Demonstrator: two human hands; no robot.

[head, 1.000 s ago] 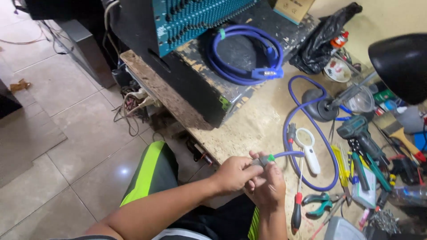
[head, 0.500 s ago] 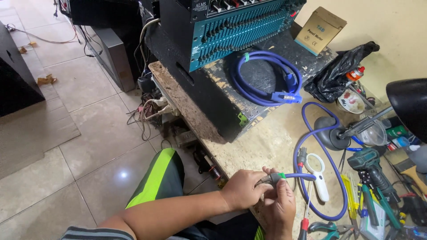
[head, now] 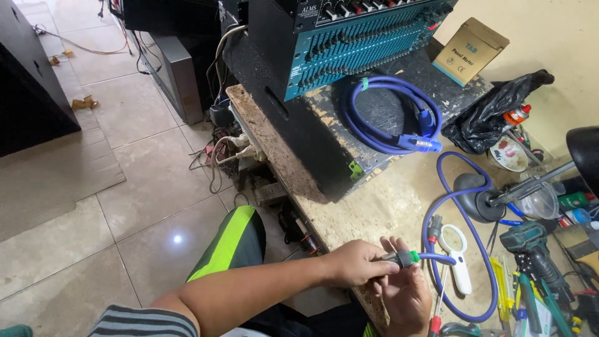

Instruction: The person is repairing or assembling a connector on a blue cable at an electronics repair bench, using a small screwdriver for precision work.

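A dark plug with a green collar [head: 404, 257] is gripped by the fingers of the left hand [head: 354, 263], which is clenched around it at the near edge of the counter [head: 374, 209]. The right hand [head: 405, 293] is held just below, palm up, its fingers half curled and touching the plug from beneath — whether they actually grasp it cannot be told. From the plug a blue cable [head: 465, 249] is run out in a wide loop over the counter, passing a white magnifier [head: 455, 246]. Farther back, a second blue cable — coiled [head: 390, 115] — is laid on a black case [head: 324, 146] in front of a teal rack unit [head: 355, 47].
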